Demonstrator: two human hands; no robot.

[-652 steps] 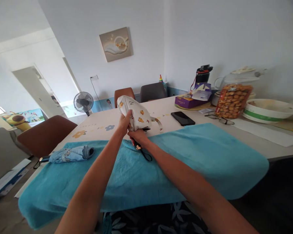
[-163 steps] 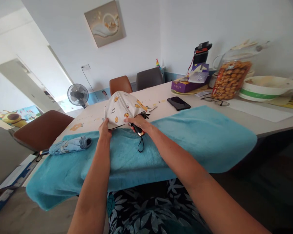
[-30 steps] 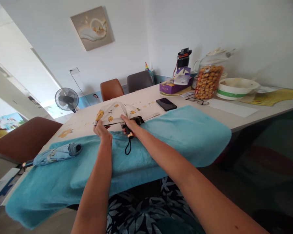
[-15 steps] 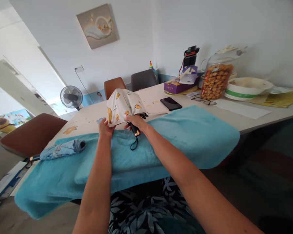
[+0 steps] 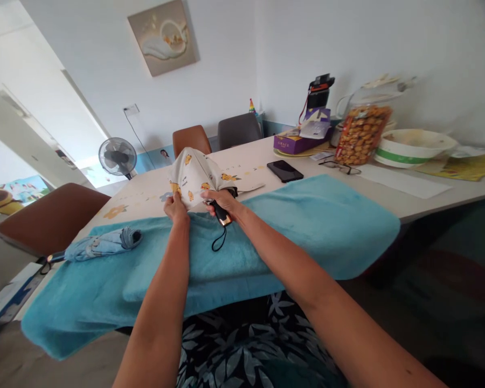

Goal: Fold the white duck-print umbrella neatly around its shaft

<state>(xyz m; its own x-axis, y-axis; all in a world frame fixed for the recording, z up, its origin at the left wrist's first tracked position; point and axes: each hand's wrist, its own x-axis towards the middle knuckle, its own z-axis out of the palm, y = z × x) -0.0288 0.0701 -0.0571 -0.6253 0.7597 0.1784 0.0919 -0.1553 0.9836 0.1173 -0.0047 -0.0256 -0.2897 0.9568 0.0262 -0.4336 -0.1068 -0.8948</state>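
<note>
A white folding umbrella [image 5: 198, 171] with yellow cartoon prints is held over the table, its canopy loose and bunched. My right hand [image 5: 222, 202] is closed around it near the black handle [image 5: 221, 214], from which a thin wrist strap loops down. At the canopy's lower left edge, my left hand [image 5: 176, 207] pinches the fabric. A blue folded umbrella [image 5: 103, 245] lies to the left on the turquoise towel [image 5: 299, 215] that covers the near side of the table.
Right of the umbrella rests a phone [image 5: 285, 171]. Farther right are glasses [image 5: 339, 167], a purple box [image 5: 286, 144], a big jar of snacks [image 5: 361, 134] and a white bowl [image 5: 404, 156]. Chairs stand behind and left; a fan [image 5: 118, 156] is beyond the table.
My left hand has gone from spread at the canopy edge to pinching the fabric. The canopy is drawn slightly to the left and its shape has shifted. My right hand keeps its grip.
</note>
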